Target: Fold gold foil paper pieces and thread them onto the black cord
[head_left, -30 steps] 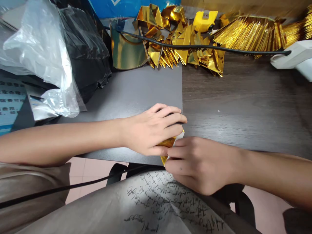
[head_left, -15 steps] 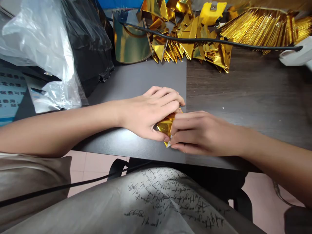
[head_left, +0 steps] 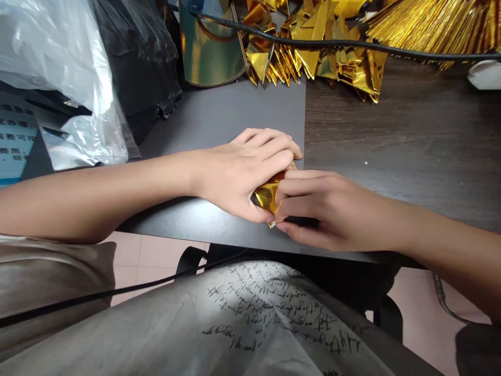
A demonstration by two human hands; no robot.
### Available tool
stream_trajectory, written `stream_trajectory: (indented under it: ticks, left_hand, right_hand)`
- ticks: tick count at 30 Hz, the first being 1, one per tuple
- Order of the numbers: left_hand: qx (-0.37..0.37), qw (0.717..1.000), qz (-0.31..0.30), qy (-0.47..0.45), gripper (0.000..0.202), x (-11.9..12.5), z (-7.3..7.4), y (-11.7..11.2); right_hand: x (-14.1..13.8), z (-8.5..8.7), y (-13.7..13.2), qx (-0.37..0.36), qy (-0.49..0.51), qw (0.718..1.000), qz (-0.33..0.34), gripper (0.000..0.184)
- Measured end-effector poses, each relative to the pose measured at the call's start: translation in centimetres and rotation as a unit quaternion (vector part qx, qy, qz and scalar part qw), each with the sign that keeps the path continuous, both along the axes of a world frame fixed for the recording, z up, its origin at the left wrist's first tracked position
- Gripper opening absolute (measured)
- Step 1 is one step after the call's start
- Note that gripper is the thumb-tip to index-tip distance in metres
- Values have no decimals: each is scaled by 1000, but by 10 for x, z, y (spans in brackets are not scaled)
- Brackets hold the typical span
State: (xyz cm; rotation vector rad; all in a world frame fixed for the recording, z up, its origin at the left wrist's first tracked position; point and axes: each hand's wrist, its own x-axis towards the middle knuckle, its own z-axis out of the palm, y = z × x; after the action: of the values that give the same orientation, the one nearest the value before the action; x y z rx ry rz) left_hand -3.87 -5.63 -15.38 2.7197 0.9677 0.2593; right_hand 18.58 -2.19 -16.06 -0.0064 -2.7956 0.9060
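Note:
A small piece of gold foil paper [head_left: 267,195], folded and with a whitish underside at its tip, lies on the dark grey mat between my hands. My left hand [head_left: 256,169] arches over it from the left, with the thumb and fingers pressing its edges down. From the right, my right hand [head_left: 313,206] pinches the paper's near right edge between thumb and bent fingers. Both hands hide much of the paper. The fingertips of the two hands almost meet at its lower corner.
Behind my hands lie folded gold foil pieces [head_left: 324,57], a curved gold sheet [head_left: 213,57] and a gold fringed bundle [head_left: 434,28]. A black cable [head_left: 332,43] crosses them. At left are a clear plastic bag [head_left: 92,83] and a black bag [head_left: 141,68]. The table's front edge is close.
The view has shifted slightly, so the things at the back sit higher in it. My right thumb and fingers have spread a little apart at the paper's edge; my left hand keeps its hold.

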Motion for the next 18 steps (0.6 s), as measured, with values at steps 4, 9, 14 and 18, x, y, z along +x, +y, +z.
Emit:
stream_trajectory:
  ticks: [4,9,14,18]
  left_hand:
    - [1,1000,1,1,60,1,0,0]
    - [5,1000,3,0,62,1,-2,2]
    - [5,1000,5,-3,64,1,-3,2]
    - [-1,1000,7,-5,64,1,-2,2]
  right_hand:
    - [-1,-1,-5,-23,7,999,-32,8]
    - [-2,1,-8,-53,17,997,-58,9]
    - [0,3,-3,-55,-10,998,-21,8]
    - [1,3,0,-33,-18,999,-8,8]
